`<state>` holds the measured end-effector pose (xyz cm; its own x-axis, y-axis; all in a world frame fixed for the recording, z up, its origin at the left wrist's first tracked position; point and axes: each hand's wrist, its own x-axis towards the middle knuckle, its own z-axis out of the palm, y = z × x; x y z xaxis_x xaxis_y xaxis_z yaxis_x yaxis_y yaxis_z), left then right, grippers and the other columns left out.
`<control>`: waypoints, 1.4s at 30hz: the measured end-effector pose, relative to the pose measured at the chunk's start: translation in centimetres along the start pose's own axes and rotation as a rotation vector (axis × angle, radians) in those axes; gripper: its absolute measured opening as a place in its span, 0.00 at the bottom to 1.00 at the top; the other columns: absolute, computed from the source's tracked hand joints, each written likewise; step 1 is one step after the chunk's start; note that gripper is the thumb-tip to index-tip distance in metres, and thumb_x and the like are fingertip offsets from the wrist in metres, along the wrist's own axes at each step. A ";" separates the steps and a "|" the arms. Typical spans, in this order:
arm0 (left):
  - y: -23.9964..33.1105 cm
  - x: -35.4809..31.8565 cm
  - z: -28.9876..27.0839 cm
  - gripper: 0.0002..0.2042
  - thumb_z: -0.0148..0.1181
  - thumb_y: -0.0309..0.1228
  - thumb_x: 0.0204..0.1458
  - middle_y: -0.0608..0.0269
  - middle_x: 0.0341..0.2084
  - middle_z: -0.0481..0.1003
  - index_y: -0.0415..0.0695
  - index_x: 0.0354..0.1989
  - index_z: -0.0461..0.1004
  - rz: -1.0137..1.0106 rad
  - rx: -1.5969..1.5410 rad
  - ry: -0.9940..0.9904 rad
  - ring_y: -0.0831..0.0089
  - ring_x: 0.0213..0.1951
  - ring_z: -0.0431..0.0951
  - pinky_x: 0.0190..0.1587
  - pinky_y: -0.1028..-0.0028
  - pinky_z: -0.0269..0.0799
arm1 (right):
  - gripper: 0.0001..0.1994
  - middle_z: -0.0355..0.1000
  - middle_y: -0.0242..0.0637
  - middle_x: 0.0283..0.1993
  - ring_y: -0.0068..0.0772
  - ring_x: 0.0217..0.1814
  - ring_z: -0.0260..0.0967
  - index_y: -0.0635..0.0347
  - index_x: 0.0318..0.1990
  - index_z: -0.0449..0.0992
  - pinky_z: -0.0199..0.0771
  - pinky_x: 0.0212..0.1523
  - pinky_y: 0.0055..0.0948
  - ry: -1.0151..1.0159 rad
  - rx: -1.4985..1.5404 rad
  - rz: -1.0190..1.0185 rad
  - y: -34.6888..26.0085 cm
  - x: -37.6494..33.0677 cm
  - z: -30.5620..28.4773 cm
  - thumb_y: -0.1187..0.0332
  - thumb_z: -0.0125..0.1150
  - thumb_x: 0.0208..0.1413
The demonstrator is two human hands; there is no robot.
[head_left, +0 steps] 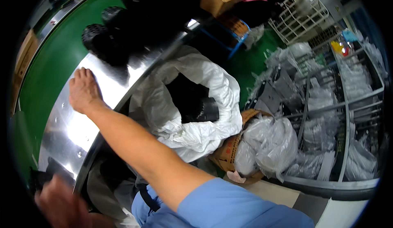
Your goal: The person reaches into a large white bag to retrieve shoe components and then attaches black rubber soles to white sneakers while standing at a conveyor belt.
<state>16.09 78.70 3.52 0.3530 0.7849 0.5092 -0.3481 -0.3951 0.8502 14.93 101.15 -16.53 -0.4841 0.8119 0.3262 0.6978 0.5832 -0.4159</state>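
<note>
Black bundles [108,44] heaped on the upper part of the metal table [67,121], just beside the right hand [84,92]. Right hand palm down on the bright tabletop near its outer edge, fingers stretched out, arm crossing the view. Left hand [61,201] low at left, near the table's lower end – motion-blurred, cannot tell whether its fingers are spread or curled. Dark piece [56,167] just above it.

Alongside the table: white sack [224,91], mouth wide, black item [211,110] inside. Next to that, a carton [226,156] with clear bags [276,144] bulging out. Farther right – wire rack [346,146] of plastic-wrapped goods.
</note>
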 end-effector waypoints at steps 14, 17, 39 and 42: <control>-10.6 4.2 0.4 0.31 0.45 0.58 0.60 0.49 0.40 0.82 0.39 0.42 0.82 -0.004 0.921 -0.367 0.47 0.47 0.83 0.57 0.45 0.73 | 0.18 0.73 0.54 0.58 0.52 0.64 0.63 0.69 0.50 0.81 0.56 0.69 0.47 0.156 -0.033 -0.008 -1.3 0.4 -1.0 0.64 0.55 0.61; -10.9 3.8 -1.5 0.31 0.44 0.56 0.61 0.49 0.41 0.82 0.38 0.46 0.81 -0.072 0.944 -0.310 0.45 0.49 0.82 0.58 0.47 0.73 | 0.17 0.74 0.52 0.55 0.52 0.63 0.64 0.68 0.48 0.82 0.57 0.67 0.47 0.166 -0.005 -0.026 -1.2 0.5 0.2 0.64 0.56 0.60; -17.9 -3.4 -20.6 0.15 0.65 0.35 0.58 0.54 0.20 0.75 0.42 0.21 0.74 -0.031 1.519 0.856 0.54 0.27 0.78 0.32 0.59 0.75 | 0.22 0.69 0.48 0.63 0.53 0.69 0.62 0.64 0.53 0.78 0.62 0.68 0.49 0.096 -0.026 -0.194 0.9 -0.6 -0.8 0.57 0.68 0.58; -15.9 -4.3 -18.2 0.11 0.67 0.31 0.55 0.56 0.23 0.76 0.42 0.23 0.75 0.015 1.538 0.798 0.56 0.29 0.78 0.33 0.60 0.75 | 0.22 0.69 0.48 0.63 0.53 0.69 0.62 0.65 0.53 0.78 0.61 0.68 0.49 0.084 -0.012 -0.174 1.5 -0.3 -0.8 0.57 0.68 0.58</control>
<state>4.32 90.33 -14.60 -0.2895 0.6133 0.7349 0.8998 -0.0875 0.4275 16.52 101.77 -16.50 -0.5523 0.6937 0.4624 0.6140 0.7136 -0.3372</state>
